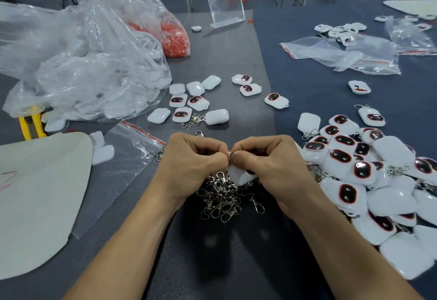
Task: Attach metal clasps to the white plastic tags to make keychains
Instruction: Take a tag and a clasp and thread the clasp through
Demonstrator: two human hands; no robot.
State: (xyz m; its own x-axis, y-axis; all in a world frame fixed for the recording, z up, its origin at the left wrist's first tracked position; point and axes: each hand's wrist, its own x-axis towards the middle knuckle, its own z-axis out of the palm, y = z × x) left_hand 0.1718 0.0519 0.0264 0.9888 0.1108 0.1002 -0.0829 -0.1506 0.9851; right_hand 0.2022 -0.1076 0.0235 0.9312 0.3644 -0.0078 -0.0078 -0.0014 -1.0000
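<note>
Right, both your hands are closed and meet at mid-table, on the near side. Your left hand (pixel 194 158) has its fingers curled, the tips pinching a small silver ring (pixel 229 153). Your right hand (pixel 267 162) pinches the same ring from the other side and holds a tag (pixel 238 176) under its curled fingers.

The tag is glossy white with rounded corners and hangs just below the ring. A sliver of its dark, red-rimmed oval shows against your right palm. Can't tell how the ring sits in the tag: your fingers cover it.

The clasps (pixel 224 199) are a loose silver heap of swivel hooks and rings on the dark mat (pixel 236 46), directly under your hands.

To the right, a pile (pixel 369 181) of the same tags, several with clasps on.

Beyond your hands are loose tags (pixel 189 103): some face up with a black oval rimmed in red, some face down and plain white. A few clasps lie among them.

Far left, a big clear bag (pixel 82 63) of white parts, with a red-filled bag (pixel 176 37) behind it. Near left, a flat zip bag (pixel 127 169).
</note>
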